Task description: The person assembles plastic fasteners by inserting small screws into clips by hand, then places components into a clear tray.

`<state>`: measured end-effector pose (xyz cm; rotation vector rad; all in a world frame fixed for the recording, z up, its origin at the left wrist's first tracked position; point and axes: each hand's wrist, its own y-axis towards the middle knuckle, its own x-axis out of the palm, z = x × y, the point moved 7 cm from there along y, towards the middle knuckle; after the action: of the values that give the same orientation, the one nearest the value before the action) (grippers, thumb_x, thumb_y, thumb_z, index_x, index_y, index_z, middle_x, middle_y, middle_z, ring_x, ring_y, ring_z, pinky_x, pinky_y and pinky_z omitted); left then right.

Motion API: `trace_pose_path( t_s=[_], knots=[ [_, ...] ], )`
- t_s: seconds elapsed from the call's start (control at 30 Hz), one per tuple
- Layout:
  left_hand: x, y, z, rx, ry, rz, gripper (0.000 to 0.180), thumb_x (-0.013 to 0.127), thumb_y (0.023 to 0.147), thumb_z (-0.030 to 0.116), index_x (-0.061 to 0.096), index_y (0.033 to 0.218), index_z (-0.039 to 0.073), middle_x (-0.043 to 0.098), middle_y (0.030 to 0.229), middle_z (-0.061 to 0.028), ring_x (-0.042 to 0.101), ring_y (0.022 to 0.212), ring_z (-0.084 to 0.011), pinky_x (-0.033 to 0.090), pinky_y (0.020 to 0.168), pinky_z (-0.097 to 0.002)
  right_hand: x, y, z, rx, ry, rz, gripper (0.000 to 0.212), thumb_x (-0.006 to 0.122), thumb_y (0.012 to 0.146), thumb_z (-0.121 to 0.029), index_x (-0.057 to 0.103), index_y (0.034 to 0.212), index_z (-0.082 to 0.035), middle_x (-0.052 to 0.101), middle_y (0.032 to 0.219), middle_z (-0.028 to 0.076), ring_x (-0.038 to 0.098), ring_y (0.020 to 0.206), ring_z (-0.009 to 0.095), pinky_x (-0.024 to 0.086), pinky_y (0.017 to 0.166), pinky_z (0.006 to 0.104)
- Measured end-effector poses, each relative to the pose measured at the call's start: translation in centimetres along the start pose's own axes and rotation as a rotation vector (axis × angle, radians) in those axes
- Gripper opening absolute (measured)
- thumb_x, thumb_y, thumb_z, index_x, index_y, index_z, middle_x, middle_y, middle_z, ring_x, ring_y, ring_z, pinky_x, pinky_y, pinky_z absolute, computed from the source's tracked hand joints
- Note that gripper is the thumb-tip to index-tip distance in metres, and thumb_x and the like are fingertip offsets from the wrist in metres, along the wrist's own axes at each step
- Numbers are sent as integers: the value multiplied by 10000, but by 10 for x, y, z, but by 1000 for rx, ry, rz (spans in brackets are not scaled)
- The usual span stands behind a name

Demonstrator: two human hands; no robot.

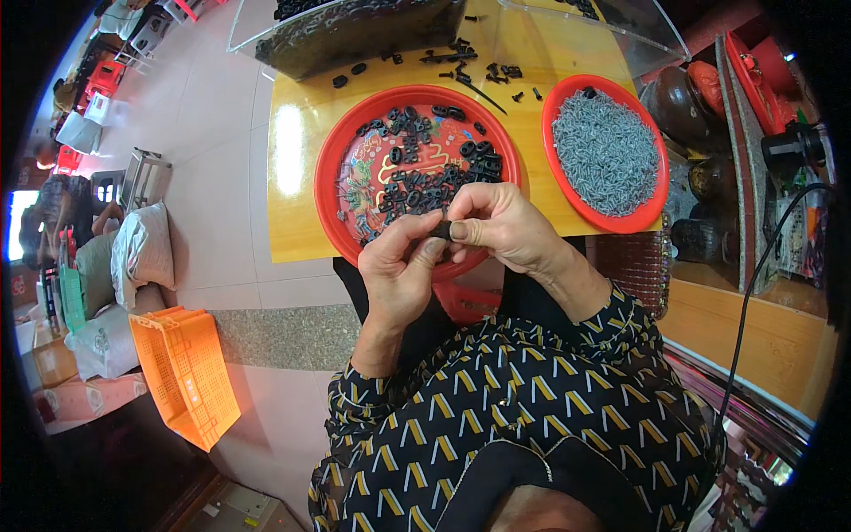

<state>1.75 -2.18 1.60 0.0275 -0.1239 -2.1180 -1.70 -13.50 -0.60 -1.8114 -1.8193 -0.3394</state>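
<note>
Above the near rim of a round red tray (pixel 330 186), my two hands meet fingertip to fingertip. My left hand (pixel 396 266) pinches a small black plastic part (pixel 441 230) between thumb and fingers. From the other side, my right hand (pixel 505 229) closes its thumb and forefinger at the same part; whether a screw is between those fingers is too small to tell. Loose black plastic parts (pixel 430 188) lie scattered over the tray's patterned bottom. To the right, a second red tray (pixel 551 133) holds a heap of silvery screws (pixel 607 151).
The trays stand on a yellow wooden table (pixel 288 213). Clear plastic bins (pixel 355 35) sit at its far side, with loose black pieces (pixel 461 66) before them. An orange crate (pixel 186 377) stands on the floor at left. A black cable (pixel 753 275) hangs at right.
</note>
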Motion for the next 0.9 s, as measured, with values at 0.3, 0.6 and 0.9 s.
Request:
trace_pose_path(
  t_s=[0.3,0.6,0.9],
  knots=[
    [-1,0,2,53,28,-2,192,555,760,-63,571,951,-48,592,815,-59,549,738,-88,448,663,-202,1,3,2,5,-13,-31,71,602,768,-37,540,784,-6,562,715,37,562,602,95,481,521,199],
    [-2,-3,-5,-33,-257,-14,264,540,787,-45,523,1050,-41,584,874,-69,569,760,-105,471,680,-213,11,-2,-11,-17,-149,36,52,557,799,-42,545,825,2,557,734,33,539,603,81,461,517,198],
    [-52,15,4,47,291,157,141,569,758,-12,573,898,-27,554,757,-72,545,720,-122,440,643,-224,-35,11,-156,-555,-85,203,133,487,826,-90,564,820,19,576,707,78,558,621,133,463,589,242]
  ],
)
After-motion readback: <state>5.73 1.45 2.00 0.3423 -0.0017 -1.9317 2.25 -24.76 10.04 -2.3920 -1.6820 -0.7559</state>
